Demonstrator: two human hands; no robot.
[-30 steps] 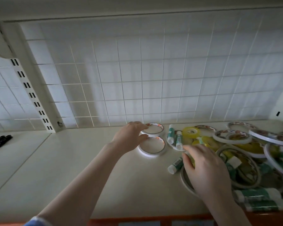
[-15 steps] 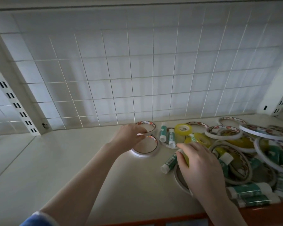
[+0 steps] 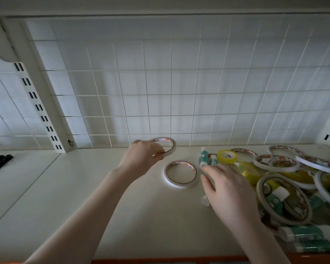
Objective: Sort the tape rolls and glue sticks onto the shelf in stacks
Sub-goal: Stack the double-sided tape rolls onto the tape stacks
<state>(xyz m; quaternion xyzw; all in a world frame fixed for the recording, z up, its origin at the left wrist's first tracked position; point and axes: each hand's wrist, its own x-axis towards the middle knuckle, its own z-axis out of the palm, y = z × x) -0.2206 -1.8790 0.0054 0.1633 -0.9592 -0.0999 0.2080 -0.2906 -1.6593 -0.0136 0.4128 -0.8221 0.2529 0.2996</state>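
Pinching a thin white tape roll (image 3: 165, 146), left hand (image 3: 141, 159) lifts it.

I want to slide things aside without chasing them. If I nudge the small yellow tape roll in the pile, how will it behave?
The yellow tape roll lies propped on glue sticks rather than flat, so a nudge would probably tip it off. It is round, so it could roll if it lands on edge. It looks small and hollow, probably light.
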